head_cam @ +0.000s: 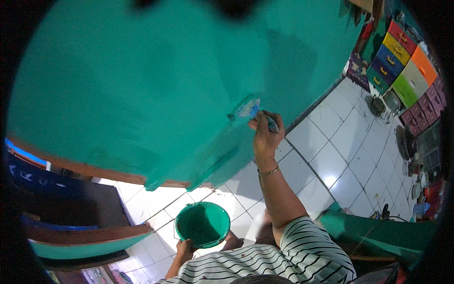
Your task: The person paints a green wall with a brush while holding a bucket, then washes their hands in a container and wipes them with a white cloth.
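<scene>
My right hand (269, 127) grips the handle of a paintbrush (248, 108), its bristles against the green wall (149, 85). Fresh-looking darker strokes run down from the brush toward the wall's edge at the lower left. Low in front of my body, my left hand (186, 247) holds the rim of a green bucket (203, 224). The bucket's inside is coated green and partly in shadow; how much paint it contains I cannot tell.
White floor tiles (330, 156) stretch to the right. Colourful plastic drawers (397, 46) stand at the upper right, with pans (376, 106) near them. A low green wall (379, 230) lies at lower right. Dark furniture (71, 198) fills the left, beyond a green-sided ledge (92, 245).
</scene>
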A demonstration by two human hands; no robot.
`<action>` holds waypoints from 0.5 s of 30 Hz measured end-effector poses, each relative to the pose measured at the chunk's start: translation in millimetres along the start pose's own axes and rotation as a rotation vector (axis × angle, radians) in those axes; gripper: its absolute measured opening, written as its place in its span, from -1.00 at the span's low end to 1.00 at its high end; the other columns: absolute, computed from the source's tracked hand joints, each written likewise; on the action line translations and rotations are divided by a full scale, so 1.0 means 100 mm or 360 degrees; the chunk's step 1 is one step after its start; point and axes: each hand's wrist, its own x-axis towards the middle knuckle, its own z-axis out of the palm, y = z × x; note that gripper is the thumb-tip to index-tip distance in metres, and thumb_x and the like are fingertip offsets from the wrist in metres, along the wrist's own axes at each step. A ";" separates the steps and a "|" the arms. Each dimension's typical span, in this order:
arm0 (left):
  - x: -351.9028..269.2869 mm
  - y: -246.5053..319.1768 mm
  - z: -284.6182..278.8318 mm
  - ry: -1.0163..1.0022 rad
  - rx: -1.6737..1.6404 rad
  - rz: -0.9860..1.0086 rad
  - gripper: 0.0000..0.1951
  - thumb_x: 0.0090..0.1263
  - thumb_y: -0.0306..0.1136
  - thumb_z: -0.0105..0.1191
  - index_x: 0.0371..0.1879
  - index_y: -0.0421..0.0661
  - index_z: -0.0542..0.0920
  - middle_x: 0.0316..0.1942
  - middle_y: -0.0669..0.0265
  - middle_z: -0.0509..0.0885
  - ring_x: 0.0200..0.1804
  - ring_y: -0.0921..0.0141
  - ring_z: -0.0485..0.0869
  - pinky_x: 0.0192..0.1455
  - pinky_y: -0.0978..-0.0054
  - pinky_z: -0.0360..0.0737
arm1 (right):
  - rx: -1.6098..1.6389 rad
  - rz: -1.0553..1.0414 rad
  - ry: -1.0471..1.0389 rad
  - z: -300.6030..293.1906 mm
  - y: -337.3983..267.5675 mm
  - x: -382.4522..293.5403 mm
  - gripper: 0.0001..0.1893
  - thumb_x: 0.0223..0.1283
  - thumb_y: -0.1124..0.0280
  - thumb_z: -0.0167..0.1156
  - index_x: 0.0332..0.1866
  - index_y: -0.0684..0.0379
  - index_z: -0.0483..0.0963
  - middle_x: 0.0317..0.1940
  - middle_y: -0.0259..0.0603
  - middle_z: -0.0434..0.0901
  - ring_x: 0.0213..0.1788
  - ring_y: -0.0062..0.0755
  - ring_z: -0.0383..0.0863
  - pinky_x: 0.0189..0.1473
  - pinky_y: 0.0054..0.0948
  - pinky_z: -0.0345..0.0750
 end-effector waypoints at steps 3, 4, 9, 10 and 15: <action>-0.04 0.02 -0.04 0.0061 -0.0030 -0.0009 -0.69 0.15 -0.59 0.07 -0.13 -0.18 0.35 -0.23 0.08 0.57 -0.26 0.08 0.65 -0.25 0.03 0.71 | 0.0206 -0.0064 -0.0086 0.56 -0.89 -0.05 -0.87 0.22 0.50 0.18 -0.25 0.34 0.43 -0.44 -0.12 0.59 -0.46 -0.43 0.62 -0.34 -0.51 0.59; 0.00 0.00 -0.14 0.0041 -0.0006 0.0008 -0.68 0.12 -0.55 0.10 -0.13 -0.14 0.38 -0.23 0.12 0.58 -0.25 0.09 0.65 -0.23 0.06 0.69 | 0.0277 -0.0057 -0.0120 0.69 -1.11 -0.02 -0.87 0.22 0.50 0.17 -0.26 0.34 0.43 -0.43 -0.11 0.59 -0.45 -0.42 0.63 -0.33 -0.51 0.60; 0.40 -0.14 -0.84 -0.0067 0.0614 0.0271 -0.64 -0.01 -0.32 0.26 -0.16 0.06 0.56 -0.20 0.31 0.66 -0.20 0.14 0.66 -0.12 0.18 0.63 | 0.0845 -0.0210 -0.0285 1.07 -2.05 0.11 -0.87 0.21 0.50 0.17 -0.26 0.35 0.43 -0.43 -0.08 0.59 -0.41 -0.36 0.65 -0.28 -0.47 0.65; 0.47 -0.19 -1.11 -0.0050 0.1054 0.0487 -0.63 -0.03 -0.28 0.30 -0.17 0.10 0.60 -0.19 0.34 0.68 -0.18 0.15 0.66 -0.10 0.20 0.62 | 0.0848 -0.0250 -0.0306 1.16 -2.14 0.06 -0.87 0.21 0.51 0.18 -0.26 0.36 0.43 -0.43 -0.07 0.59 -0.40 -0.35 0.66 -0.27 -0.44 0.66; 0.56 -0.27 -1.51 0.0276 0.2022 0.0917 -0.63 -0.09 -0.17 0.36 -0.21 0.19 0.68 -0.25 0.41 0.73 -0.18 0.18 0.67 -0.11 0.21 0.59 | 0.0344 -0.0141 -0.0296 0.85 -1.36 0.05 -0.85 0.25 0.48 0.14 -0.24 0.37 0.39 -0.44 -0.07 0.59 -0.42 -0.31 0.66 -0.24 -0.33 0.68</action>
